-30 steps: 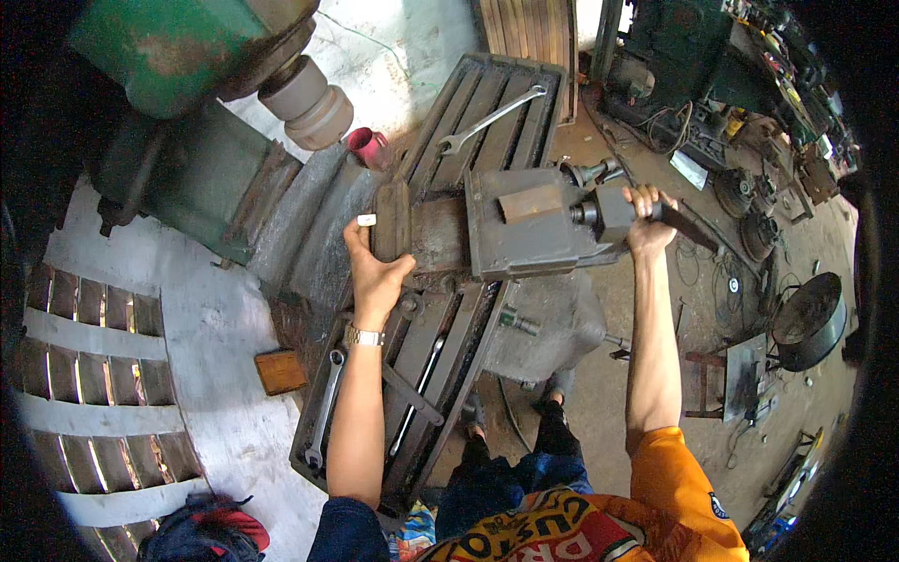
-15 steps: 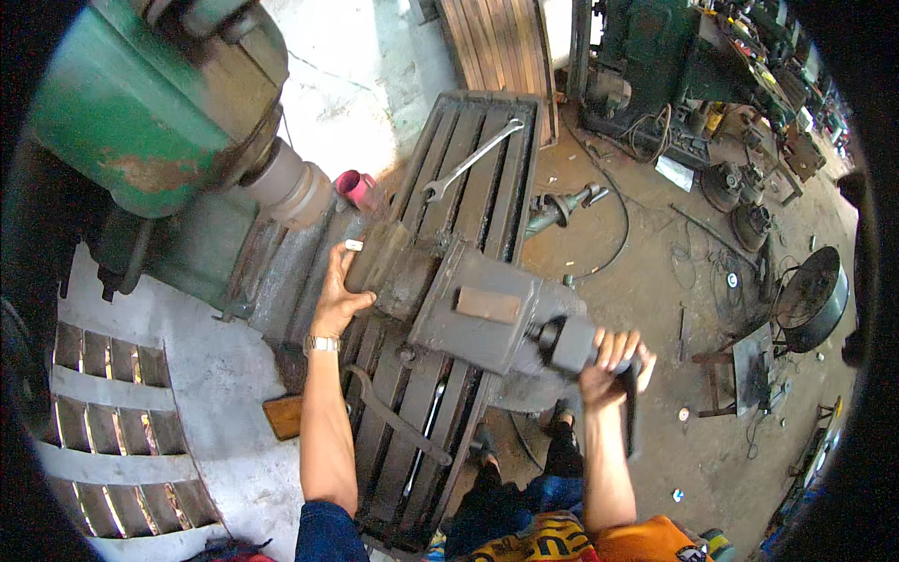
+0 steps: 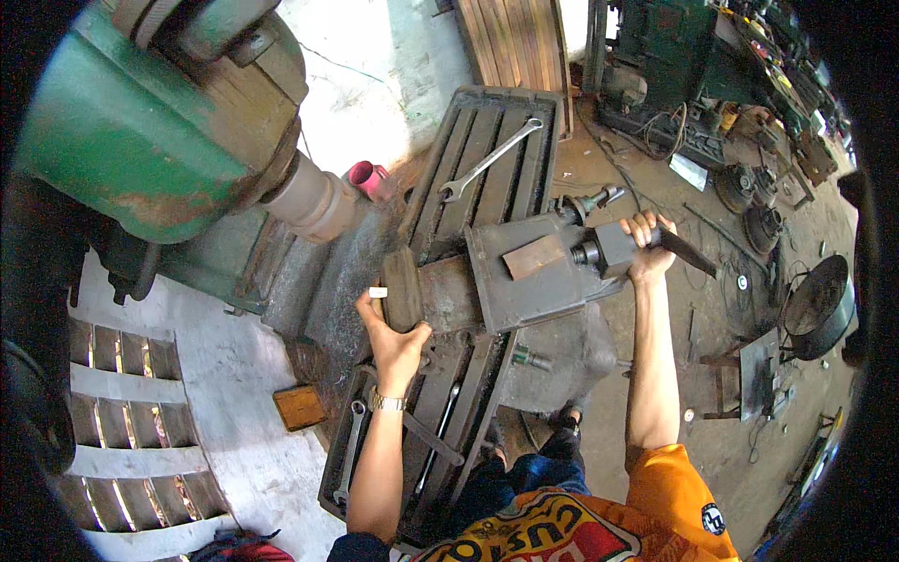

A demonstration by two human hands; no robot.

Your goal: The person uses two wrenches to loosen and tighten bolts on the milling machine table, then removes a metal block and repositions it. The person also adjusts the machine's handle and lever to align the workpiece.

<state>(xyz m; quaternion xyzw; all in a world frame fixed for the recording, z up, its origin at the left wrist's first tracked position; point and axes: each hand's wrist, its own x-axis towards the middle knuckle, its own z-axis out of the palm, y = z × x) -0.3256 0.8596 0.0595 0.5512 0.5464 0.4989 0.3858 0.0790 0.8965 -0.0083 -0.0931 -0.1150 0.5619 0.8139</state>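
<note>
A heavy grey machine vise lies across the slotted machine table, its right end overhanging the table's edge. On its top rests a flat brown metal block. My left hand clasps the vise's left end, thumb on the near side and fingers round the outer face; one fingertip wears a white wrap. At the other end, my right hand is wrapped over the squared screw block, beside a dark handle. A long combination spanner lies on the table's far part.
The green machine head with its spindle looms at the left. A pink mug stands beyond the vise. Near my left forearm lie another spanner and a curved bar. A brown tray sits left of the table.
The vise has turned on the table, its right end swinging away from me, and shifted rightward. Both hands moved with it, still gripping. My view has shifted a little too.
</note>
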